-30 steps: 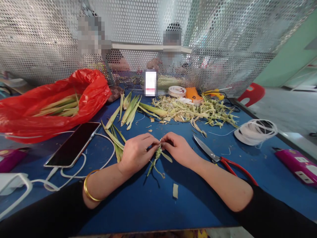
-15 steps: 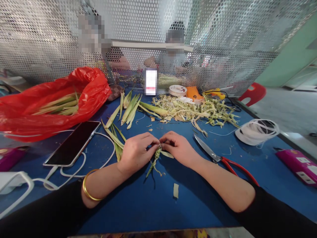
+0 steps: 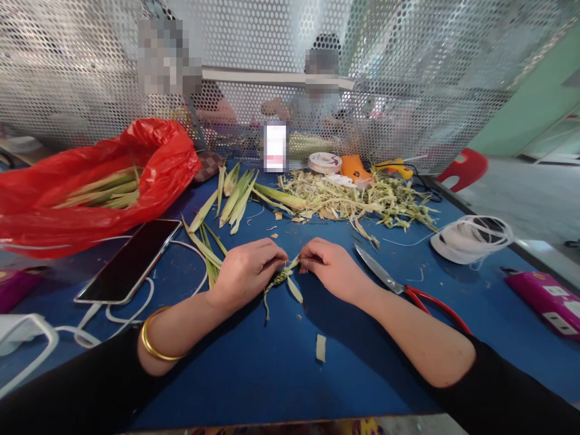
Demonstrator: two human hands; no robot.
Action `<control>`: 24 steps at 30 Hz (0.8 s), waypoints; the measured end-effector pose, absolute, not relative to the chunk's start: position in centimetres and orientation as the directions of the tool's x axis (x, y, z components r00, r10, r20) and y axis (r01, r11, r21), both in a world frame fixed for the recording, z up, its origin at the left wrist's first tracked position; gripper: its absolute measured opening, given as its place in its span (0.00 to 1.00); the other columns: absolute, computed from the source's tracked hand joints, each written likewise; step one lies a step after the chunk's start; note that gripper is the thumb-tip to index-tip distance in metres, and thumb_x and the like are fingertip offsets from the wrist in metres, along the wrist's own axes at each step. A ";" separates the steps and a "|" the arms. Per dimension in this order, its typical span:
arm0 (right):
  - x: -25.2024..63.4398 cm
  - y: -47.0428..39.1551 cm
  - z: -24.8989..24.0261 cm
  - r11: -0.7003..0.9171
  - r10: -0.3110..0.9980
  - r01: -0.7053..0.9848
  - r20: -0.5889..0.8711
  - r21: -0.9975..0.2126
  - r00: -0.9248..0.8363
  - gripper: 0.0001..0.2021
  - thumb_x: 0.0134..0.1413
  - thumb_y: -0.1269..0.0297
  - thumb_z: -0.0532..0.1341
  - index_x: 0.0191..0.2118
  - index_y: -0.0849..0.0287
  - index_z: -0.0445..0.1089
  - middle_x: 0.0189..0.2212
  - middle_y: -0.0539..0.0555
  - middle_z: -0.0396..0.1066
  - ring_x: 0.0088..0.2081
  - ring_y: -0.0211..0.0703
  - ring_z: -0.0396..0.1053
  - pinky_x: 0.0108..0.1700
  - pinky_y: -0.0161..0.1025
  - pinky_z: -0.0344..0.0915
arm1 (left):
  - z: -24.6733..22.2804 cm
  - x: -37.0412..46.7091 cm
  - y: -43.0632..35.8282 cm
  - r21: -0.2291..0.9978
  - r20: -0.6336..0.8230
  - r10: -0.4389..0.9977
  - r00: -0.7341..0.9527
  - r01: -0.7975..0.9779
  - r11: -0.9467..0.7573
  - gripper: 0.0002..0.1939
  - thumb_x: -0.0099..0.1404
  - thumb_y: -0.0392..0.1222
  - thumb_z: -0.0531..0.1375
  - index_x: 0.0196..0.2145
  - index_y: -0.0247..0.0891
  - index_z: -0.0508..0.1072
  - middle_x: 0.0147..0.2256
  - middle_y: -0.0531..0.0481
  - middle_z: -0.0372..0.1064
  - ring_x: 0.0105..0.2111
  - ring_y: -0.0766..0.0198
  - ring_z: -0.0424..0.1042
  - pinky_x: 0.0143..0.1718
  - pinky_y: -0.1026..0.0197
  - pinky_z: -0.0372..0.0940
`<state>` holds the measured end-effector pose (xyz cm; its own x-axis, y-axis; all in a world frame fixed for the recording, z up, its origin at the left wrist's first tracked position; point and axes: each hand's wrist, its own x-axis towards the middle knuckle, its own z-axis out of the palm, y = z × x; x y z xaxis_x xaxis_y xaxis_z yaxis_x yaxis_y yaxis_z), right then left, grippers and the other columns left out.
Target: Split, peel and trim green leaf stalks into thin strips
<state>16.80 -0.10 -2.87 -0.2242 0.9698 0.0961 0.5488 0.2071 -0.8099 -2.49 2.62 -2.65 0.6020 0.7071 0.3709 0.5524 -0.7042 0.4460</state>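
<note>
A small braided green husk piece [image 3: 281,277] hangs between my two hands above the blue table [image 3: 254,374]. My left hand [image 3: 248,269] pinches its upper left side with thumb and forefinger. Opposite it, my right hand [image 3: 333,269] has its fingers closed on a strip at the piece's right end. One loose pale leaf end points down from the braid, and a thin tail dangles at the left. Long green husks [image 3: 206,254] lie just beyond my left hand. Red-handled scissors [image 3: 392,284] rest open beside my right forearm.
A red bag [image 3: 167,163] of husks and a phone [image 3: 131,260] with white cables are at left. Shredded husks [image 3: 326,196] lie at the back before a perforated screen [image 3: 385,66], people beyond. A white cord coil [image 3: 471,238] and purple pack [image 3: 544,302] are at right.
My fingertips have drawn slightly apart. The braid has swung from near upright to a slant down to the left, and its loose leaf now points downward.
</note>
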 end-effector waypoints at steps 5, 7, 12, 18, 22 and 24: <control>17.4 0.0 -3.1 0.240 0.961 0.589 0.102 -0.772 -0.258 0.10 0.49 0.79 0.55 0.22 0.59 0.64 0.30 0.50 0.64 0.31 0.37 0.65 0.36 0.37 0.61 | -2.3 -2.6 2.8 0.400 0.366 0.720 0.590 0.599 -0.694 0.08 0.64 0.37 0.53 0.31 0.39 0.72 0.31 0.52 0.71 0.33 0.66 0.69 0.33 0.65 0.60; 17.6 0.0 -3.1 0.255 0.956 0.620 0.099 -0.742 -0.276 0.10 0.48 0.80 0.55 0.23 0.59 0.64 0.30 0.50 0.64 0.32 0.37 0.64 0.37 0.37 0.60 | -2.2 -2.5 2.8 0.358 0.349 0.751 0.561 0.661 -0.660 0.07 0.63 0.36 0.53 0.30 0.39 0.70 0.31 0.52 0.70 0.32 0.65 0.69 0.32 0.64 0.59; 17.8 -0.4 -2.6 0.326 0.930 0.686 0.091 -0.651 -0.355 0.11 0.47 0.81 0.55 0.20 0.59 0.63 0.30 0.50 0.62 0.31 0.37 0.61 0.35 0.37 0.57 | -2.6 -2.6 2.9 0.222 0.323 0.802 0.502 0.784 -0.580 0.06 0.61 0.35 0.53 0.27 0.39 0.67 0.28 0.52 0.68 0.29 0.63 0.67 0.29 0.62 0.57; 17.4 -0.8 -1.8 0.277 0.950 0.552 0.139 -0.786 -0.279 0.09 0.50 0.74 0.57 0.22 0.59 0.65 0.32 0.51 0.66 0.31 0.37 0.64 0.34 0.36 0.59 | -3.0 -2.6 3.0 0.183 0.304 0.807 0.506 0.801 -0.570 0.06 0.62 0.35 0.51 0.27 0.40 0.65 0.27 0.52 0.67 0.28 0.63 0.67 0.27 0.62 0.56; 16.8 -1.0 -1.6 0.256 0.919 0.281 0.142 -0.925 -0.368 0.09 0.54 0.71 0.55 0.25 0.59 0.66 0.42 0.54 0.70 0.39 0.41 0.68 0.38 0.37 0.62 | -2.9 -2.5 2.9 0.164 0.300 0.804 0.514 0.802 -0.574 0.07 0.61 0.35 0.51 0.27 0.40 0.66 0.27 0.52 0.67 0.27 0.62 0.66 0.25 0.62 0.55; 16.5 -1.0 -1.9 0.187 0.894 0.193 0.085 -0.963 -0.440 0.08 0.56 0.71 0.54 0.27 0.59 0.65 0.37 0.54 0.72 0.37 0.40 0.69 0.39 0.37 0.63 | -2.9 -2.5 2.8 0.171 0.311 0.799 0.514 0.797 -0.579 0.07 0.61 0.35 0.52 0.26 0.40 0.66 0.26 0.52 0.67 0.27 0.63 0.66 0.25 0.62 0.54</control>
